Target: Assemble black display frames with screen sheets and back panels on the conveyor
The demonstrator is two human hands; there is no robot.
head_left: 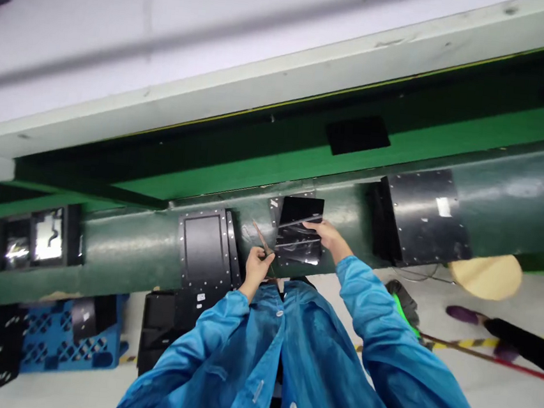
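My left hand (257, 266) is closed around a slim brown pointed tool (262, 236), perhaps tweezers, its tip angled up and away from me. Glossy black panels (301, 212) lie on a dark riveted tray (275, 212) in front of me. With its fingers over the right edge of these panels, my right hand (329, 235) grips one of them. Clear film seems to show at the near end of the panels. Left of my hands sits a stack of black riveted trays (203, 245).
The green bench (128, 248) runs across the view under a white shelf (285, 70). More black trays (427, 216) stand at right, and a black box (35, 239) at left. Below are a blue pallet (88, 340), a round stool (486, 276) and another person's leg (523, 340).
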